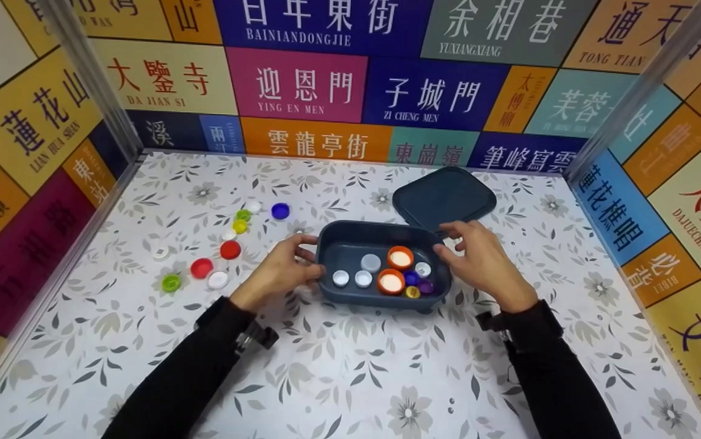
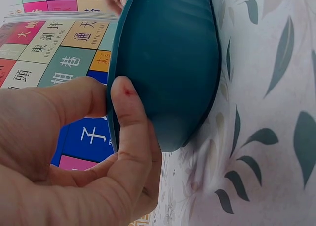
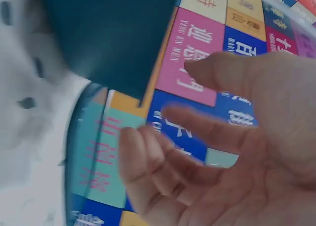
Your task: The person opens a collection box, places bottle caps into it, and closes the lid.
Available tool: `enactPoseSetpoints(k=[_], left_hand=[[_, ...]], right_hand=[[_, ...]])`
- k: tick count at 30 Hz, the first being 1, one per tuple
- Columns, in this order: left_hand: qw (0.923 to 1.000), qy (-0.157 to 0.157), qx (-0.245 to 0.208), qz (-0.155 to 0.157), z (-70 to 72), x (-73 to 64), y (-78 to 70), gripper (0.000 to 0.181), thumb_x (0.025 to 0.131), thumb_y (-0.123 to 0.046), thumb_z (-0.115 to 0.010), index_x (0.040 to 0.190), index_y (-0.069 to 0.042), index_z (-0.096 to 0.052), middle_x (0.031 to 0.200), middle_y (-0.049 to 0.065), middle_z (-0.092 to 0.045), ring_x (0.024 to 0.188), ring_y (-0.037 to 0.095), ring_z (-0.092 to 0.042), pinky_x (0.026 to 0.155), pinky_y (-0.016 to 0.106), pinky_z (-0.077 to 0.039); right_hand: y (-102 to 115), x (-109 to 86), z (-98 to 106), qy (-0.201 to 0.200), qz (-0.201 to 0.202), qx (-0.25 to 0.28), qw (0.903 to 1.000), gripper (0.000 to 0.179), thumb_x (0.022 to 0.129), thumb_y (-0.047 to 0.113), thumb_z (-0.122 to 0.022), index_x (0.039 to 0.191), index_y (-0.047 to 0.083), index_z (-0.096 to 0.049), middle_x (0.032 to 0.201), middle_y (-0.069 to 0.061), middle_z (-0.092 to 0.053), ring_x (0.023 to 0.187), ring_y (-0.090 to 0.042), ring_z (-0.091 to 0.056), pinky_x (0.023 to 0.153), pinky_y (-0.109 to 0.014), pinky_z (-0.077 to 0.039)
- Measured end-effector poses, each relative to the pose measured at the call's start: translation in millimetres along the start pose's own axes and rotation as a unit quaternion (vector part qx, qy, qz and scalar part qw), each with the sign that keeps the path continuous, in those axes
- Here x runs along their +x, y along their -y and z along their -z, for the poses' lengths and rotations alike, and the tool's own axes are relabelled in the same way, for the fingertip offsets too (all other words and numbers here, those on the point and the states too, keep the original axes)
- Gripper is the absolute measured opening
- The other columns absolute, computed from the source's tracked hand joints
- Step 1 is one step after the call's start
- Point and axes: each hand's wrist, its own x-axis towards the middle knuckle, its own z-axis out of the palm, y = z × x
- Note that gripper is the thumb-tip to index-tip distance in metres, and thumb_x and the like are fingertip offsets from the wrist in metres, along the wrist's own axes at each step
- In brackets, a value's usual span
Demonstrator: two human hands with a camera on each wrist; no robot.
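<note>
A dark blue-grey plastic box (image 1: 381,300) sits in the middle of the table, its top uncovered. Inside lie several bottle caps: white ones such as the white cap (image 1: 340,278), two orange-rimmed caps (image 1: 399,258), and small blue, purple and gold ones. My left hand (image 1: 280,268) pinches the box's left end, thumb and fingers on either side of the rim in the left wrist view. Near the right end is my right hand (image 1: 487,262), fingers loosely bent; the right wrist view shows a gap between it and the box. Behind the box lies a matching dark lid (image 1: 445,198).
Loose caps lie scattered left of the box, among them a red cap (image 1: 230,249), a blue cap (image 1: 280,211), a green cap (image 1: 171,281) and a white cap (image 1: 217,280). Sign-patterned panels (image 1: 301,85) enclose the back and sides of the table.
</note>
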Motion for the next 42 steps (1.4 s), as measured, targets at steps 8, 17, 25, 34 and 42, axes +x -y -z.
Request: enactPoseSetpoints(k=[8, 17, 25, 34, 42], left_hand=[[0.9999, 0.007, -0.009, -0.004, 1.9, 0.3, 2.0, 0.071, 0.101, -0.004, -0.081, 0.167, -0.004, -0.055, 0.132, 0.021, -0.070, 0.098, 0.021, -0.074, 0.087, 0.032, -0.072], [0.9999, 0.005, -0.007, 0.010, 1.3, 0.5, 0.8, 0.070, 0.104, -0.003, -0.080, 0.169, -0.006, -0.055, 0.133, 0.020, -0.069, 0.099, 0.022, -0.075, 0.088, 0.033, -0.073], [0.9997, 0.015, -0.016, 0.014, 1.6, -0.1, 0.5, 0.070, 0.106, -0.002, -0.078, 0.170, -0.007, -0.053, 0.135, 0.022, -0.066, 0.094, 0.023, -0.077, 0.087, 0.038, -0.075], [0.9985, 0.031, 0.033, 0.032, 10.8, -1.8, -1.4, 0.065, 0.111, -0.024, -0.082, 0.169, -0.012, -0.056, 0.143, 0.022, -0.070, 0.105, 0.028, -0.081, 0.090, 0.041, -0.075], [0.9951, 0.017, 0.097, 0.009, 38.9, -5.2, -7.8, 0.054, 0.119, -0.036, -0.069, 0.164, -0.008, -0.061, 0.148, 0.024, -0.072, 0.124, 0.041, -0.076, 0.095, 0.041, -0.072]], right_hand=[[-20.5, -7.5, -11.2, 0.133, -0.088, 0.127, 0.9791, 0.063, 0.120, 0.025, -0.067, 0.174, 0.002, -0.046, 0.157, -0.037, -0.066, 0.082, -0.035, -0.084, 0.074, -0.050, -0.074], [-20.3, -7.5, -23.2, 0.123, -0.097, 0.140, 0.9778, 0.051, 0.120, 0.018, -0.057, 0.166, -0.003, -0.051, 0.153, -0.038, -0.068, 0.110, -0.041, -0.081, 0.072, -0.046, -0.073], [-23.7, -7.2, -36.7, 0.098, -0.100, 0.169, 0.9755, 0.046, 0.120, 0.013, -0.049, 0.160, -0.009, -0.051, 0.149, -0.035, -0.062, 0.086, -0.028, -0.069, 0.059, -0.030, -0.055], [-24.9, -4.2, -40.5, 0.092, -0.099, 0.172, 0.9757, 0.041, 0.119, 0.015, -0.049, 0.153, -0.007, -0.056, 0.146, -0.029, -0.064, 0.115, -0.036, -0.070, 0.081, -0.032, -0.057], [-29.0, -7.6, -38.0, 0.109, -0.140, 0.212, 0.9610, 0.045, 0.119, 0.023, -0.054, 0.156, -0.002, -0.051, 0.138, -0.032, -0.066, 0.072, -0.018, -0.064, 0.054, -0.034, -0.056]])
